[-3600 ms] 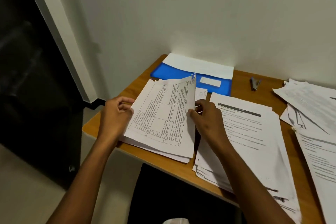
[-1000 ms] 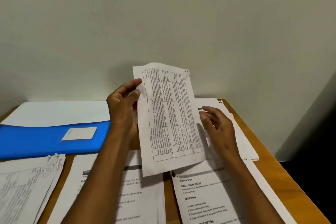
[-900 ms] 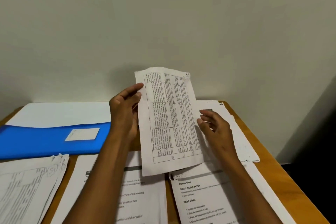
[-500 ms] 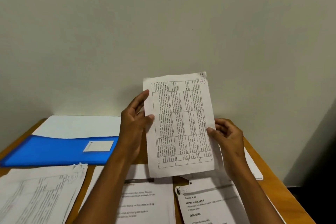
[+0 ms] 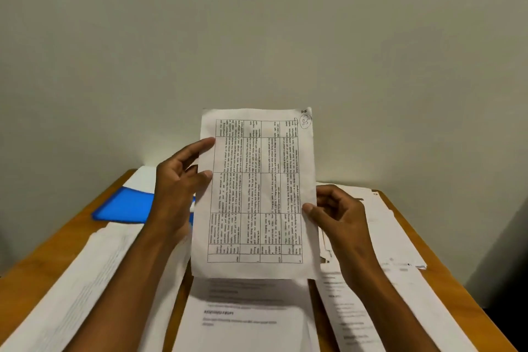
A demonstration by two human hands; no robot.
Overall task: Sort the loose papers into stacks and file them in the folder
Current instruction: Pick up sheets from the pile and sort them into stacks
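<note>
I hold a printed table sheet (image 5: 257, 194) upright in front of me, above the desk. My left hand (image 5: 180, 188) pinches its left edge, thumb on the front and fingers behind. My right hand (image 5: 337, 214) pinches its right edge lower down. A circled handwritten mark sits in the sheet's top right corner. The blue folder (image 5: 125, 206) lies at the back left of the desk, partly hidden by my left hand. Paper stacks lie on the desk: one on the left (image 5: 71, 288), one in the middle (image 5: 245, 314) and one on the right (image 5: 400, 280).
The wooden desk (image 5: 57, 237) stands against a plain pale wall (image 5: 257, 37). White paper (image 5: 144, 176) lies behind the folder. The desk's right edge drops off to a dark area at the far right.
The sheet has come up and now faces me squarely, held by both hands. My right hand moved from the desk papers to the sheet's right edge. The view shifted right along the desk.
</note>
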